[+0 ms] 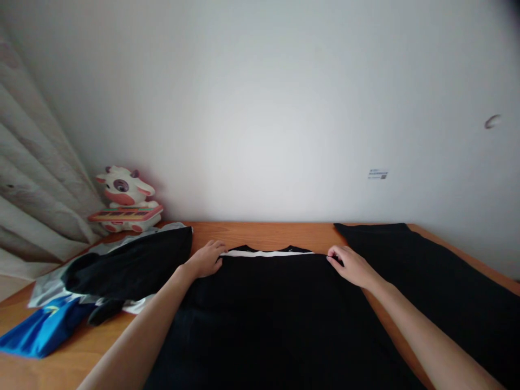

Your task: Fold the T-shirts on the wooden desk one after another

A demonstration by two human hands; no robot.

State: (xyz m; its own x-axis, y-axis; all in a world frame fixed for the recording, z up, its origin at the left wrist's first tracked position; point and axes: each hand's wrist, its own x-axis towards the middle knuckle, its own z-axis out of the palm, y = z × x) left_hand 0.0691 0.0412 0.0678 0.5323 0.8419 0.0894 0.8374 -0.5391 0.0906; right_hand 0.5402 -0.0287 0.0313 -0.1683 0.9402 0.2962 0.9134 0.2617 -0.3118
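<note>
A black garment (276,314) lies spread flat on the wooden table, its near part running out of view at the bottom. Along its far edge shows a white strip (264,253), with a bit of black fabric behind it. My left hand (206,259) pinches the far left corner of the garment. At the far right corner, my right hand (351,265) has thumb and fingers closed on the fabric. Which kind of garment it is, I cannot tell.
Another black cloth (426,276) lies flat at the right. A pile with black fabric (138,265) and a blue cloth (40,327) is at the left. Behind it stands a cow toy with a keyboard (125,203), near a curtain (36,151). The wall (260,119) bounds the table (260,233).
</note>
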